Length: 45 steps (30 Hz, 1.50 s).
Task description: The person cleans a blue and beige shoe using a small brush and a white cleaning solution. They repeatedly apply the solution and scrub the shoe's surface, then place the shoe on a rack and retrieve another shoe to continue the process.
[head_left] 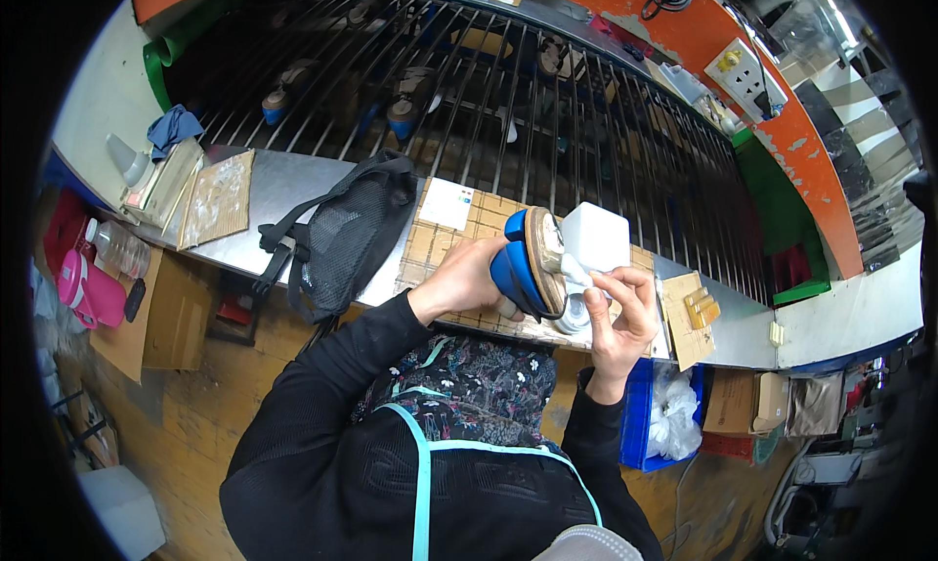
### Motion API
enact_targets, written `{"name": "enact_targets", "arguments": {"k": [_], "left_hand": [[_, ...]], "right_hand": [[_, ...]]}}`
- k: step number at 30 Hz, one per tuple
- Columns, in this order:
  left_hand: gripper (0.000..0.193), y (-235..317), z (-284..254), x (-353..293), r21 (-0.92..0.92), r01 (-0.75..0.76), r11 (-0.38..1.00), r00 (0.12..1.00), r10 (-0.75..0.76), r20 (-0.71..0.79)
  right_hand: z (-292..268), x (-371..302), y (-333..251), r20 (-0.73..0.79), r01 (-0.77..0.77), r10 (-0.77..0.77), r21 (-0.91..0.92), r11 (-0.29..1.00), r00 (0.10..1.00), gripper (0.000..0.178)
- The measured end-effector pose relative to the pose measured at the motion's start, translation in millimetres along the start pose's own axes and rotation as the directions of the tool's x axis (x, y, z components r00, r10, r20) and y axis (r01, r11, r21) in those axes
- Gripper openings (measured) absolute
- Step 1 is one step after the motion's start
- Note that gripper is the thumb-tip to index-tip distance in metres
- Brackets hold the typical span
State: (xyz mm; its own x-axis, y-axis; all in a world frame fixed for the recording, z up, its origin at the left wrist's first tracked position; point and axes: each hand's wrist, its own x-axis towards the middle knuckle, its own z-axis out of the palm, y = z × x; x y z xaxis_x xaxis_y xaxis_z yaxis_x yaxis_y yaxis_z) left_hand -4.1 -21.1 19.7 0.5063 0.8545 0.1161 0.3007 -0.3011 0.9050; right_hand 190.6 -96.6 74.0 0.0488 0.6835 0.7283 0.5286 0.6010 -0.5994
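Note:
My left hand (464, 280) is wrapped round a shoe on a blue last (518, 273), held tilted over the front edge of the bench. Its pale brown sole side faces right, with a whitish patch on it. In my right hand (623, 322), thumb and fingers pinch a small white piece (576, 270) close against that sole; its exact kind cannot be made out. Just behind my right fingers stands a white square-sided container (597, 237). Under the shoe and right hand, a small round white lid or dish (574, 315) shows in part.
Beyond the bench runs a rack of metal bars (469, 102) with several shoes on lasts. A black mesh bag (357, 231) lies left of the cardboard mat (440, 243). To the right are a yellow block (701, 308) on cardboard and, lower, a blue bin (637, 419) with plastic bags.

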Motion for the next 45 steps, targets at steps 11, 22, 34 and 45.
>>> {"name": "enact_targets", "arguments": {"k": [11,22,34,45], "left_hand": [[0.072,-3.3,12.3,-20.9,-0.466,0.306,0.83,0.902,-0.096,0.421],[0.066,-9.8,26.4,-25.8,-0.552,0.554,0.624,0.742,-0.069,0.666],[0.084,-19.5,25.3,-27.9,-0.539,0.637,0.552,0.721,-0.177,0.67],[0.107,-33.5,20.6,-23.6,-0.979,0.184,0.086,0.982,-0.059,0.179]], "right_hand": [[0.3,-17.7,18.8,0.081,-0.088,0.081,0.082,0.993,0.993,0.017],[-8.0,-32.7,34.8,0.104,-0.109,0.1,0.078,0.991,0.99,0.017],[-60.2,-56.1,69.3,0.103,-0.382,0.391,-0.103,0.919,0.914,0.013],[-65.8,-91.2,90.1,0.0,-0.169,0.295,-0.818,0.549,0.956,0.005]]}}
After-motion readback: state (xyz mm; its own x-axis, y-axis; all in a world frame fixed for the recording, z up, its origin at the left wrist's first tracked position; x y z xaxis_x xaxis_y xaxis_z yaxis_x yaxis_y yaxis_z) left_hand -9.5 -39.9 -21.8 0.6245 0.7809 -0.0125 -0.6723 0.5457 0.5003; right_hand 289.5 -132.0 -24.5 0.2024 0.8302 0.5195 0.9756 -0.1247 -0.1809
